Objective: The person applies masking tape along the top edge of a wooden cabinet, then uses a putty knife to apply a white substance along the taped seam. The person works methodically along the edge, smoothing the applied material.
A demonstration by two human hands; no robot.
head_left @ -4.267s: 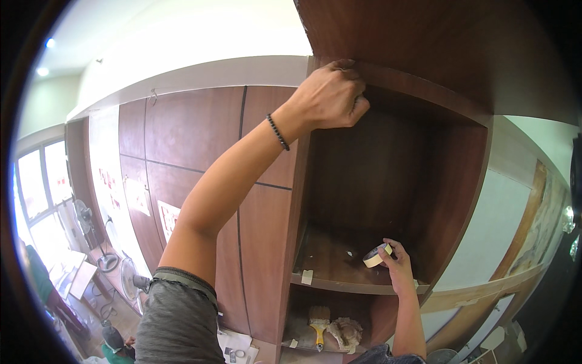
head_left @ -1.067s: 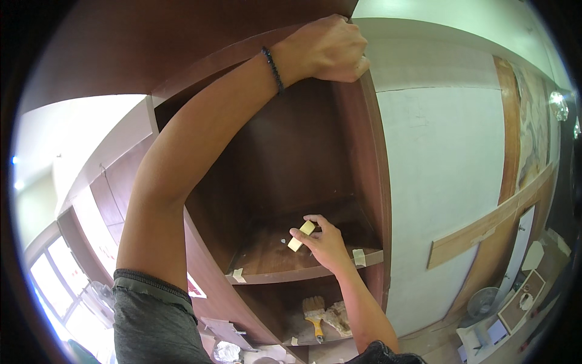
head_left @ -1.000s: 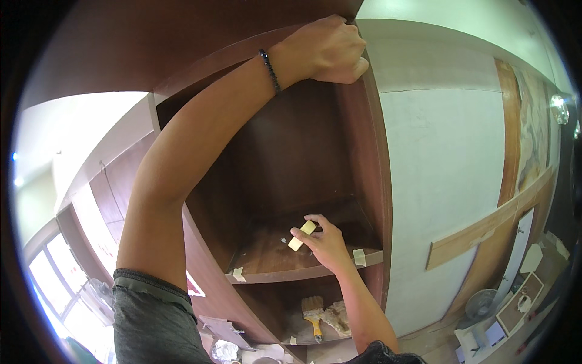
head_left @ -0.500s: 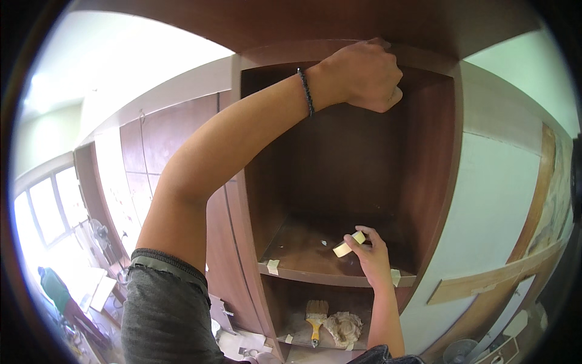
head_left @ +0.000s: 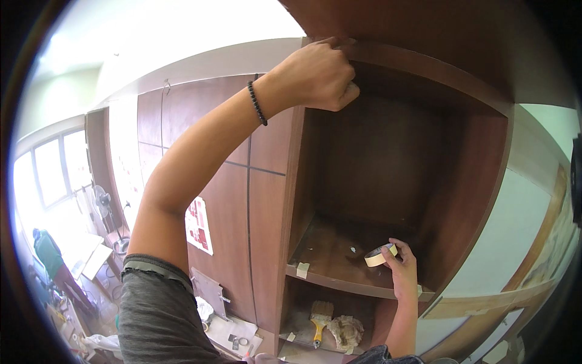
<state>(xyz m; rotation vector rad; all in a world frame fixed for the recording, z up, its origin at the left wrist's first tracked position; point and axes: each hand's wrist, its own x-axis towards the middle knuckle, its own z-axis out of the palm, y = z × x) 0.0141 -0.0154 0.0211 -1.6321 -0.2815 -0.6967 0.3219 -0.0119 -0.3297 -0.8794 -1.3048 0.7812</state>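
Observation:
My left hand (head_left: 320, 74) is raised to the upper rail of a dark brown wooden cabinet (head_left: 412, 67). Its fingers are curled, with the knuckles near the rail; whatever they may hold is hidden. A dark beaded bracelet circles that wrist. Lower down, my right hand (head_left: 402, 267) grips a roll of cream masking tape (head_left: 377, 257) between thumb and fingers, just above the middle shelf (head_left: 339, 236). Short tape pieces stick to the front edge of this shelf, one of them a strip (head_left: 302, 270) at the left.
On the lower shelf lie a paintbrush (head_left: 320, 320) with a yellow handle and a crumpled, stained rag (head_left: 347, 331). Brown panels (head_left: 230, 182) adjoin the cabinet on the left. Farther left stand a fan (head_left: 102, 200) and a person in green (head_left: 51, 255).
The view has turned, so the cabinet sits farther right and more panelling shows. My left hand has shifted left along the upper rail. The tape roll stays in my right hand, tilted differently.

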